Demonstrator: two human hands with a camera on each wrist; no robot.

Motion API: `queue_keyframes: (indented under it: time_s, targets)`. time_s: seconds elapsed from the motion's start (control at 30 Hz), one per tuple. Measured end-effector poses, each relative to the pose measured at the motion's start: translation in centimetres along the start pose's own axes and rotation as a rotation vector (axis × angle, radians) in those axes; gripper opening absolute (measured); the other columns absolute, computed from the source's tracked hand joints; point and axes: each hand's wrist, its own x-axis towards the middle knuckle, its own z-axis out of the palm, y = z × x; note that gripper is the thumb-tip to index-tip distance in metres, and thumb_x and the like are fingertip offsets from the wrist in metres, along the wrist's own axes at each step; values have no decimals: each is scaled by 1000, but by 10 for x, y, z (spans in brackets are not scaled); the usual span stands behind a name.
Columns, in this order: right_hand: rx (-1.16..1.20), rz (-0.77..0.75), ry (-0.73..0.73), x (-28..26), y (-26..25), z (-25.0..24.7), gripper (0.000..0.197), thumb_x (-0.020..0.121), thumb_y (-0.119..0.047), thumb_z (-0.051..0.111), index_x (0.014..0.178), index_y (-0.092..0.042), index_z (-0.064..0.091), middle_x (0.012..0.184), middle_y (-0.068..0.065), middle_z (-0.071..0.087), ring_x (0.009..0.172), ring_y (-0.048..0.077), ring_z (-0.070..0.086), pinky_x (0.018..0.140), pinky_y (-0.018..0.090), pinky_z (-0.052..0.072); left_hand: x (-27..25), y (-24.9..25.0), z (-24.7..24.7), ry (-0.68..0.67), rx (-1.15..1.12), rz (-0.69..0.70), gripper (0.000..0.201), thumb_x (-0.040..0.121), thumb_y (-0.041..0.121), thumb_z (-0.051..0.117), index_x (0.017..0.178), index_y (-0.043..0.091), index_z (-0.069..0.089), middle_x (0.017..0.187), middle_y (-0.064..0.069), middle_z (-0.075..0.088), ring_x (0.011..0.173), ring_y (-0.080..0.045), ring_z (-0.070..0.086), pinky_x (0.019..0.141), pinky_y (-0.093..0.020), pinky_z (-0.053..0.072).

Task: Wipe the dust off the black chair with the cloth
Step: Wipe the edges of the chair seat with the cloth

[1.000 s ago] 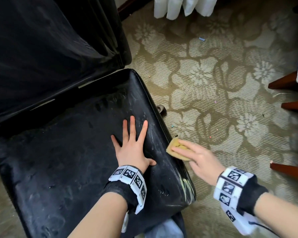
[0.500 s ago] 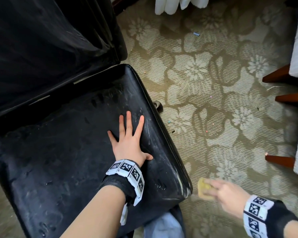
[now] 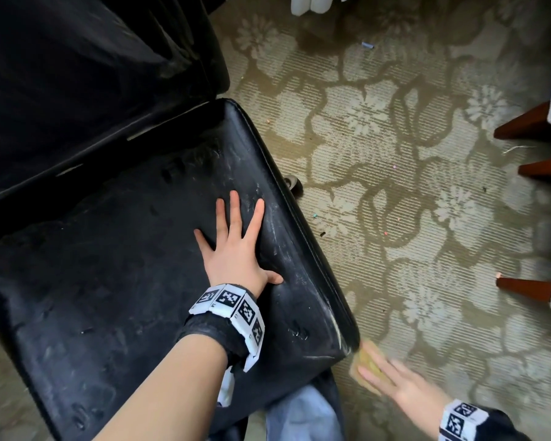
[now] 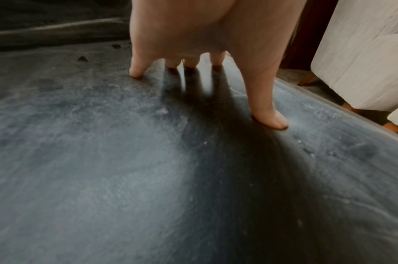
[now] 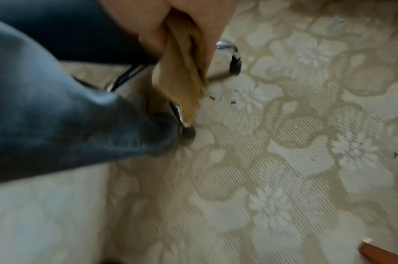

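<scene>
The black chair [image 3: 109, 265] fills the left of the head view, its seat [image 4: 103, 160] grey with dust and streaked white along the right edge. My left hand [image 3: 233, 246] lies flat on the seat with fingers spread, fingertips [image 4: 135, 73] pressing the surface. My right hand [image 3: 395, 383], blurred by motion, holds the yellow cloth [image 3: 368, 366] just off the seat's front right corner. In the right wrist view the cloth [image 5: 182, 71] hangs folded, pinched between thumb and fingers above the carpet.
Floral beige carpet [image 3: 411, 202] with small scraps of litter lies to the right. Wooden legs [image 3: 525, 289] of white upholstered furniture stand at the right edge. A chrome chair base with casters [image 5: 235, 62] shows below the seat. My jeans leg [image 5: 46, 107] is beside it.
My right hand swept the cloth down the seat's right edge, off towards the floor, and is now back by the front corner. The left hand stayed planted.
</scene>
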Motion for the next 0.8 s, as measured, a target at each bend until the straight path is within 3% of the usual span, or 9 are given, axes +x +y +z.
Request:
queue_keyframes:
  time_s: [0.07, 0.13, 0.17, 0.23, 0.27, 0.37, 0.53, 0.7, 0.8]
  targets:
    - [-3, -3, 13, -2, 22, 18, 137, 50, 2, 75, 137, -36, -23, 152, -10, -28, 114, 12, 58, 75, 24, 59, 1, 0, 1, 7, 0, 1, 130, 56, 59, 77, 141, 43, -19, 151, 3, -33, 140, -19, -28, 111, -61, 2]
    - [58, 30, 257, -2, 20, 12, 122, 72, 16, 52, 124, -63, -24, 148, -26, -26, 135, 25, 36, 107, 38, 39, 2, 0, 1, 16, 1, 6, 129, 55, 58, 77, 142, 42, -18, 151, 3, -32, 140, -20, -27, 111, -62, 3]
    - [150, 77, 403, -1, 12, -6, 115, 75, 20, 48, 129, -64, -8, 151, -26, -7, 136, 32, 31, 111, 44, 29, 2, 0, 1, 14, 1, 5, 129, 55, 58, 77, 142, 42, -17, 152, 3, -32, 141, -20, -26, 111, -62, 4]
    - [302, 166, 762, 9, 1, -35, 90, 73, 25, 53, 138, -32, 25, 145, -3, 23, 131, 35, 30, 107, 55, 31, 1, 0, 1, 8, 3, -1, 129, 55, 58, 78, 143, 41, -16, 152, 2, -31, 141, -20, -26, 111, -62, 5]
    - [287, 159, 847, 15, -11, -54, 83, 69, 26, 55, 137, -16, 32, 143, 4, 27, 127, 32, 35, 101, 49, 41, 2, 0, 1, 10, 4, -2, 129, 55, 58, 78, 143, 41, -16, 152, 2, -31, 141, -20, -27, 111, -62, 5]
    - [155, -80, 777, 31, -49, -84, 87, 61, 19, 61, 136, -19, 41, 150, 3, 26, 111, 18, 51, 67, 2, 48, 1, 1, -1, 9, 2, -3, 130, 55, 57, 79, 143, 41, -15, 152, 2, -31, 141, -20, -26, 111, -62, 5]
    - [-11, -20, 568, 43, -44, -42, 114, 43, 21, 68, 140, -26, 30, 156, 2, 4, 110, 18, 38, 67, 16, 55, 0, 1, -1, 8, 0, -3, 130, 55, 56, 79, 143, 42, -16, 152, 3, -31, 141, -19, -27, 112, -61, 4]
    - [-288, 20, 322, -6, -5, 3, 103, 27, 9, 71, 122, -28, 57, 157, 6, -6, 99, 18, 47, 52, 13, 53, -3, 1, 0, 5, -7, 2, 130, 55, 56, 79, 142, 43, -16, 151, 4, -32, 141, -18, -27, 112, -61, 2]
    - [-147, 85, 276, -21, 24, 0, 119, 54, 16, 64, 143, -37, 6, 143, -22, -38, 127, 28, 45, 75, 17, 54, -3, 2, 0, 21, -22, 11, 129, 54, 54, 80, 143, 43, -13, 152, 4, -30, 141, -18, -26, 112, -61, 2]
